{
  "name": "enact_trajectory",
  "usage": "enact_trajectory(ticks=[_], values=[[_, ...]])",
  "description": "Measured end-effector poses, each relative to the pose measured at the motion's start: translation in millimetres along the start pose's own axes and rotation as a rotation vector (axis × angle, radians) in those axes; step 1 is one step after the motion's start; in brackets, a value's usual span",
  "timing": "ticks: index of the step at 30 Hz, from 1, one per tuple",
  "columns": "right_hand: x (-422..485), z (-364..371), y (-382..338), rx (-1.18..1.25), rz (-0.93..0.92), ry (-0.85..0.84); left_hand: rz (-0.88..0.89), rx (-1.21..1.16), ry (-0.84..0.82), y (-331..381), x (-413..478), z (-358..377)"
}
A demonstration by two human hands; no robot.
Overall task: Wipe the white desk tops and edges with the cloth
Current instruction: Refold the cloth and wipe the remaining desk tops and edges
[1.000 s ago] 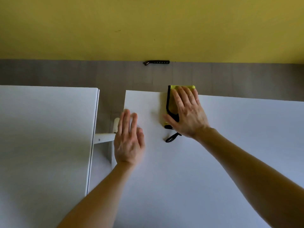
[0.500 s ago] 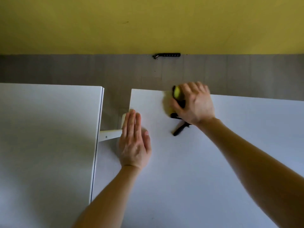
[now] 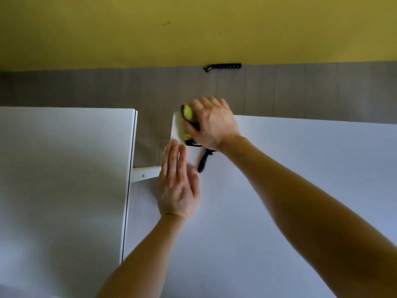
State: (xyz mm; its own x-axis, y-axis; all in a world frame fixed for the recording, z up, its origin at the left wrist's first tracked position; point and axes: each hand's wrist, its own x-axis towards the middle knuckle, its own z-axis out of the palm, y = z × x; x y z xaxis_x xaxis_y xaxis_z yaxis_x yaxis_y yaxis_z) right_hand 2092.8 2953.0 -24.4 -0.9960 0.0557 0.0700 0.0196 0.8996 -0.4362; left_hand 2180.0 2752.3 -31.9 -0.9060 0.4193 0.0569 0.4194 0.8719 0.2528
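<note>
Cloth reaches the far-left corner
The right hand (image 3: pixel 212 123), now curled round the cloth (image 3: pixel 188 112), has slid left along the back edge of the table (image 3: pixel 300 190); the left hand (image 3: pixel 176 183) lies flat, bracing. Edge wiping seems underway.

The blurred right hand (image 3: pixel 212 125) hides most of the cloth (image 3: pixel 187 112); its fingers (image 3: pixel 206 102) vanish over the surface's (image 3: pixel 300 168) far edge.

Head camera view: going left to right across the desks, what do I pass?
First the left desk → white crossbar in the gap → left hand, flat on the right desk → right hand gripping the cloth → the rest of that desk.
</note>
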Motion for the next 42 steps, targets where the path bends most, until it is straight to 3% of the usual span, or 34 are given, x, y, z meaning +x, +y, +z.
enact_trajectory(ticks=[5,9,16,19,25,29,37,39,42], values=[[-108.6,-79.0,126.1,-0.127,0.262,0.06,0.079,0.08,0.025,1.4,0.7,-3.4],[-105.4,-75.5,115.8,-0.143,0.387,0.076,0.19,-0.045,0.04,2.8,0.0,-2.8],[24.8,15.5,-37.6,-0.024,0.003,-0.019,0.125,0.007,0.032,3.2,-0.7,-4.0],[8.3,7.8,-15.9,0.017,-0.014,0.033,0.135,-0.014,0.046,3.9,-0.4,-3.8],[-133.1,-97.9,166.2,-0.126,0.312,0.095,0.169,-0.066,0.059,4.3,2.8,-6.9],[-142.2,-100.0,166.0,-0.214,0.584,0.157,0.146,-0.064,0.045,4.9,3.6,-6.1],[13.6,9.2,-38.2,-0.053,0.134,0.001,0.115,-0.002,-0.001,4.8,3.0,-9.8],[8.2,8.7,-27.1,-0.007,0.087,0.064,0.118,0.006,0.003,5.4,4.3,-10.2],[-44.6,-20.4,45.9,-0.018,0.13,0.089,0.148,-0.005,0.041,6.8,3.4,-10.6]])
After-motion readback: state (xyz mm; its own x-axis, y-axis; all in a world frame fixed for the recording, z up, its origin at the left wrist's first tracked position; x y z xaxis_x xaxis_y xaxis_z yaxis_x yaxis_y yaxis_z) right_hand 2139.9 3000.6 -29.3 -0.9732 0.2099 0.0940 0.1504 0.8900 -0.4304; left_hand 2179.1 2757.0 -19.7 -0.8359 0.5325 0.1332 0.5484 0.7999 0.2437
